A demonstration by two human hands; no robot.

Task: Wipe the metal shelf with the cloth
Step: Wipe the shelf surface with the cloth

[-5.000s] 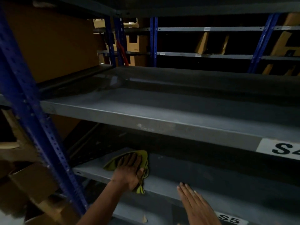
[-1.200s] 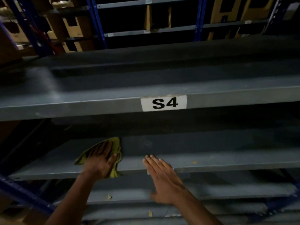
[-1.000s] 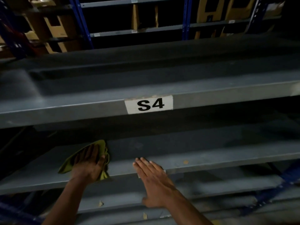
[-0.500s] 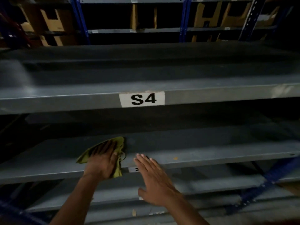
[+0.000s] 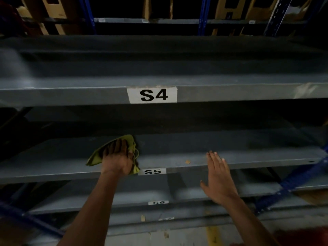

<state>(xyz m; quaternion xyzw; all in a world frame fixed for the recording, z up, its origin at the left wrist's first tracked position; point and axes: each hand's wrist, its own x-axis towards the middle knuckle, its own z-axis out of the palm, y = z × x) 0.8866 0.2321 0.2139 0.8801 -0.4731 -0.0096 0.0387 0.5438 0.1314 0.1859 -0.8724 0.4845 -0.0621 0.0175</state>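
A yellow-green cloth (image 5: 128, 139) lies crumpled on the grey metal shelf (image 5: 230, 151) labelled S5. My left hand (image 5: 117, 158) presses down on the cloth, fingers closed over it, near the shelf's front edge just left of the S5 label (image 5: 152, 171). My right hand (image 5: 217, 176) is flat with fingers together, its fingertips at the front edge of the same shelf, to the right of the label. It holds nothing. A small tan crumb (image 5: 187, 161) sits on the shelf between the hands.
Above is the grey shelf labelled S4 (image 5: 152, 95), overhanging the S5 level. Below is the shelf labelled S6 (image 5: 158, 202). Blue uprights (image 5: 291, 180) frame the rack at the right. Cardboard boxes (image 5: 53, 8) stand on racks behind.
My left hand and the cloth have slid right along the S5 shelf. My right hand has shifted well to the right, uncovering the S5 label.
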